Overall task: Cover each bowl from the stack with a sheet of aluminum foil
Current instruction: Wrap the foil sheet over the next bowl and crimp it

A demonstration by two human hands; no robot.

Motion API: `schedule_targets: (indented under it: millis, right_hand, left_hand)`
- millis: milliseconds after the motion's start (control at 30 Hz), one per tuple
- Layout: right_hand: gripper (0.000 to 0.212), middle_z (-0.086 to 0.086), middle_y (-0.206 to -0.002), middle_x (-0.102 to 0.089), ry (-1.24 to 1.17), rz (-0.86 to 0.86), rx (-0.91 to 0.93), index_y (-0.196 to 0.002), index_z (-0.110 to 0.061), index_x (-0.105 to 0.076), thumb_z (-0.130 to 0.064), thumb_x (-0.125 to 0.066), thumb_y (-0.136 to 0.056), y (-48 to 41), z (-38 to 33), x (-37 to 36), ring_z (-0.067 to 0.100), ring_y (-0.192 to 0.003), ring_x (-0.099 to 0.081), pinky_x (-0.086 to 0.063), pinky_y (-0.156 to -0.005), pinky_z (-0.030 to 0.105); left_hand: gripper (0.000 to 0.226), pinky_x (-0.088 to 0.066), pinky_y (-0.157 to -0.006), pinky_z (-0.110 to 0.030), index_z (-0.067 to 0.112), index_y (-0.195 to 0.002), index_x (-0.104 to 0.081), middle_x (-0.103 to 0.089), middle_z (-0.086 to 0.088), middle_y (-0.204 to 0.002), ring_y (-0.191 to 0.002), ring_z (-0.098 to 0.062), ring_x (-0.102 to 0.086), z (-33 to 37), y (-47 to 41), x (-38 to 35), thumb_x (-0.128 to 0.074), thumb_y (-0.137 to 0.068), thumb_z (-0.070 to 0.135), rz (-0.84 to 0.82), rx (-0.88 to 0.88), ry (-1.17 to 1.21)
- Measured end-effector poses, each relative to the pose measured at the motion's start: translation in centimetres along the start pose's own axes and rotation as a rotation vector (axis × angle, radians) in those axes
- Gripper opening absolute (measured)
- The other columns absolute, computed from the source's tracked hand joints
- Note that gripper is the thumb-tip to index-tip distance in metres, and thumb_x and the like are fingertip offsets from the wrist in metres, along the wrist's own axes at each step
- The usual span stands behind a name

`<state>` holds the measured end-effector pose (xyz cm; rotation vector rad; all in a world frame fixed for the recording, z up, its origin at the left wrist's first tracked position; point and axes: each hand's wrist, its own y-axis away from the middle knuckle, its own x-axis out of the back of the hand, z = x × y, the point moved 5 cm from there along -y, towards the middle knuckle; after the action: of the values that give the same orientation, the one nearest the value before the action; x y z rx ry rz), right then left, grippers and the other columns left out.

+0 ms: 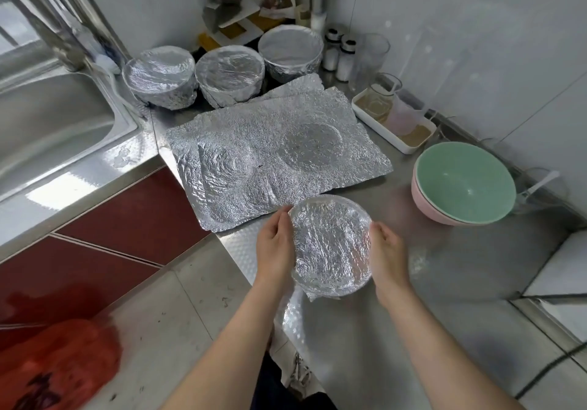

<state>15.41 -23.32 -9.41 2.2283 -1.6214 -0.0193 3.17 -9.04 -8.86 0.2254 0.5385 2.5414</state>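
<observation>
A foil-covered bowl [332,244] sits near the counter's front edge. My left hand [274,247] holds its left side and my right hand [386,252] holds its right side, fingers curved down around the foil-wrapped rim. Crinkled aluminum foil sheets [273,152] lie flat on the steel counter [444,282] just behind it. A stack of uncovered bowls, green [463,182] nested in pink [422,204], stands to the right. Three foil-covered bowls [158,76], [229,73], [290,52] stand in a row at the back.
A steel sink [54,117] lies at the left. A white tray [378,125] with glass cups, salt shakers [338,55] and a spice rack [233,12] crowd the back wall. A red bag [57,365] lies on the floor at lower left.
</observation>
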Motion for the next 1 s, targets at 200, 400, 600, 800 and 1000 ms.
schedule_targets:
  millis: [200, 400, 600, 800, 1000]
  right_hand:
    - [0.037, 0.000, -0.127, -0.059, 0.081, -0.183, -0.033, -0.132, -0.007, -0.055, -0.026, -0.042, -0.103, -2.2, -1.6, -0.8, 0.006, -0.114, -0.051, -0.035, -0.093, 0.019]
    - [0.047, 0.022, -0.069, -0.048, 0.111, 0.023, -0.047, -0.094, 0.012, -0.055, -0.028, -0.032, -0.105, -0.6, 0.0, -0.9, 0.021, -0.063, -0.043, -0.038, -0.058, 0.038]
    - [0.027, -0.006, -0.113, -0.054, -0.104, 0.025, -0.109, -0.119, -0.014, -0.060, -0.019, -0.038, -0.103, 0.1, 0.1, 0.3, 0.005, -0.103, -0.048, -0.034, -0.088, 0.019]
    - [0.038, -0.007, -0.141, -0.047, 0.054, -0.150, -0.012, -0.140, -0.016, -0.046, -0.024, -0.037, -0.104, -2.6, -1.5, -1.0, 0.004, -0.127, -0.042, -0.029, -0.105, 0.021]
    - [0.033, 0.006, -0.126, -0.060, 0.044, -0.111, -0.047, -0.125, -0.012, -0.058, -0.025, -0.036, -0.105, -2.2, -1.1, -1.5, 0.019, -0.120, -0.053, -0.040, -0.093, 0.025]
  left_hand:
    - [0.032, -0.039, -0.083, -0.001, 0.026, -0.134, -0.051, -0.055, 0.018, -0.123, -0.107, 0.014, -0.052, -0.5, 2.5, 0.2, -0.043, -0.103, 0.025, 0.033, -0.009, 0.071]
    - [0.030, -0.045, -0.103, -0.038, 0.030, -0.131, -0.054, -0.054, 0.012, -0.119, -0.116, -0.017, -0.054, 0.1, 0.8, -0.4, -0.043, -0.103, 0.030, 0.061, 0.051, 0.041]
    - [0.034, -0.049, -0.073, -0.017, 0.020, -0.133, -0.057, -0.061, 0.008, -0.127, -0.095, -0.011, -0.061, 1.5, -1.5, 0.6, -0.043, -0.103, 0.026, -0.015, -0.024, -0.016]
    - [0.033, -0.032, -0.090, -0.009, 0.032, -0.135, -0.049, -0.047, 0.021, -0.134, -0.124, 0.002, -0.039, -0.8, 1.9, 0.6, -0.043, -0.102, 0.031, 0.113, -0.023, 0.121]
    - [0.040, -0.031, -0.114, -0.045, 0.050, -0.123, -0.054, -0.047, 0.011, -0.144, -0.133, -0.014, -0.043, -2.8, 1.2, -0.3, -0.046, -0.085, 0.062, 0.192, 0.163, 0.230]
